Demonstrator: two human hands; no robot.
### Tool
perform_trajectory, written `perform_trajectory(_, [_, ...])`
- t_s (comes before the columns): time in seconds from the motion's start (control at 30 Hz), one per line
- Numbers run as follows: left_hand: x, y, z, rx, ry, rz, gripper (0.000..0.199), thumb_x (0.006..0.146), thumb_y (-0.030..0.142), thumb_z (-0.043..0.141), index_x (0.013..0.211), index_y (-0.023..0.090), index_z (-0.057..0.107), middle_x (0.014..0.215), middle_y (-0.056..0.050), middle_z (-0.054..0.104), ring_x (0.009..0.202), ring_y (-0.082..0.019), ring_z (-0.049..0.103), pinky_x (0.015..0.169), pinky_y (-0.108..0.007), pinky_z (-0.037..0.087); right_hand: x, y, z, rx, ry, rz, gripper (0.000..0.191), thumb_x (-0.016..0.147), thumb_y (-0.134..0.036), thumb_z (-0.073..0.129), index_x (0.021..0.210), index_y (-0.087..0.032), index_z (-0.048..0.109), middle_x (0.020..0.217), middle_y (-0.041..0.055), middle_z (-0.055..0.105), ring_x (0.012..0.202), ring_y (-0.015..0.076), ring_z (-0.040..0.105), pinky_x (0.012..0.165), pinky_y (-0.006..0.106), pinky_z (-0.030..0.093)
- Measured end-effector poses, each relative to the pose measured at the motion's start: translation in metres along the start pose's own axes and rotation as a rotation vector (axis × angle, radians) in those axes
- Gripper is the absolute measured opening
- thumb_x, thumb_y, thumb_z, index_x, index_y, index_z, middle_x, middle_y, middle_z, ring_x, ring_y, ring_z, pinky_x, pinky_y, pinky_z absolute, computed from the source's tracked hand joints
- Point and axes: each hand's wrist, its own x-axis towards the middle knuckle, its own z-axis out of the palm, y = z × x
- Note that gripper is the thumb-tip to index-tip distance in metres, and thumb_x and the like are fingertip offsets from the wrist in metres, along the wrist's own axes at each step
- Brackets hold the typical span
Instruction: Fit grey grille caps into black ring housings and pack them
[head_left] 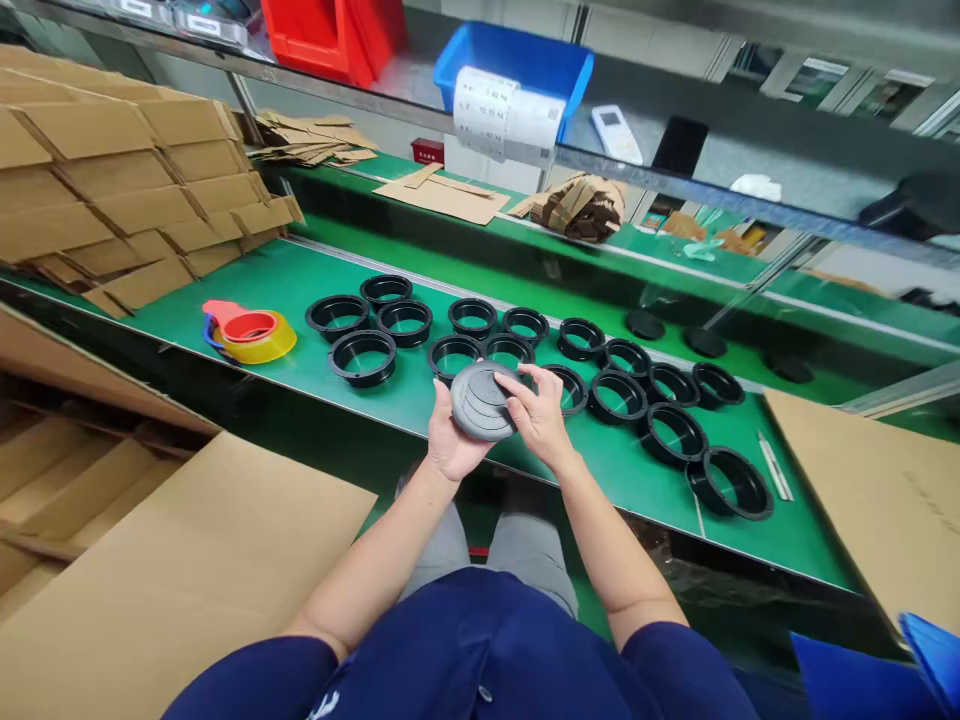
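A round grey plastic disc (480,400) with raised concentric rings is held between both my hands above the near edge of the green table (247,275). My left hand (448,445) cups it from below and behind. My right hand (540,415) grips its right rim with fingers over the top. Several black plastic rings (363,357) lie on the table just beyond my hands, spread from left to right, the nearest right one (731,484) close to the front edge.
A red and yellow tape dispenser (247,333) sits left of the rings. Folded cardboard boxes (112,180) are stacked at far left; flat cardboard sheets lie at near left (187,570) and right (870,480). Blue bin (517,60) and red bin (322,35) stand on the shelf above.
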Motion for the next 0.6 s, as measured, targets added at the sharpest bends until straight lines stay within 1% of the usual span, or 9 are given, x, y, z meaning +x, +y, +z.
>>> perform_trajectory(0.1, [0.013,-0.008,0.002,0.036,0.058,-0.037,0.071,0.089,0.077,0.054,0.138,0.027,0.059,0.145,-0.006,0.059,0.146,-0.032,0.042,0.115,-0.053,0.044,-0.002,0.020,-0.001,0.039,-0.018,0.029,0.045,0.109,-0.051,0.034,0.136,-0.035,0.066,0.143,0.0081,0.044,0.132,0.0313,0.036,0.116,0.054,0.035])
perform_trajectory(0.23, [0.032,-0.022,0.011,0.008,0.113,-0.073,0.058,0.094,0.067,0.056,0.136,0.027,0.062,0.139,-0.004,0.064,0.144,-0.029,0.044,0.117,-0.050,0.042,-0.004,0.036,-0.008,0.050,-0.008,0.048,0.055,0.110,-0.057,0.026,0.138,-0.030,0.065,0.142,0.0103,0.046,0.135,0.0305,0.036,0.119,0.053,0.033])
perform_trajectory(0.3, [0.039,-0.029,0.016,-0.011,0.110,-0.087,0.054,0.096,0.060,0.058,0.138,0.026,0.061,0.137,-0.003,0.065,0.143,-0.029,0.046,0.119,-0.049,0.040,-0.004,0.041,-0.014,0.040,-0.013,0.074,0.060,0.109,-0.060,0.022,0.133,-0.027,0.068,0.142,0.0105,0.047,0.136,0.0298,0.037,0.119,0.052,0.033])
perform_trajectory(0.4, [0.047,-0.041,0.022,-0.017,0.084,-0.102,0.056,0.095,0.053,0.062,0.143,0.025,0.057,0.138,-0.006,0.066,0.142,-0.030,0.048,0.120,-0.050,0.038,-0.004,0.047,-0.026,0.056,-0.040,0.135,0.067,0.109,-0.062,0.018,0.117,-0.026,0.074,0.143,0.0092,0.048,0.140,0.0295,0.035,0.121,0.051,0.032])
perform_trajectory(0.5, [0.051,-0.053,0.024,-0.036,0.087,-0.123,0.057,0.096,0.054,0.060,0.144,0.023,0.056,0.136,-0.008,0.066,0.139,-0.029,0.052,0.121,-0.050,0.036,-0.003,0.053,-0.036,0.126,-0.050,0.174,0.067,0.108,-0.065,0.023,0.107,-0.024,0.076,0.144,0.0093,0.049,0.141,0.0305,0.033,0.122,0.053,0.029])
perform_trajectory(0.6, [0.051,-0.059,0.023,-0.054,0.100,-0.129,0.061,0.097,0.062,0.054,0.145,0.024,0.055,0.138,-0.009,0.065,0.134,-0.029,0.056,0.119,-0.052,0.038,-0.005,0.059,-0.043,0.271,-0.035,0.236,0.064,0.108,-0.064,0.027,0.109,-0.024,0.076,0.147,0.0088,0.048,0.142,0.0295,0.036,0.123,0.051,0.031])
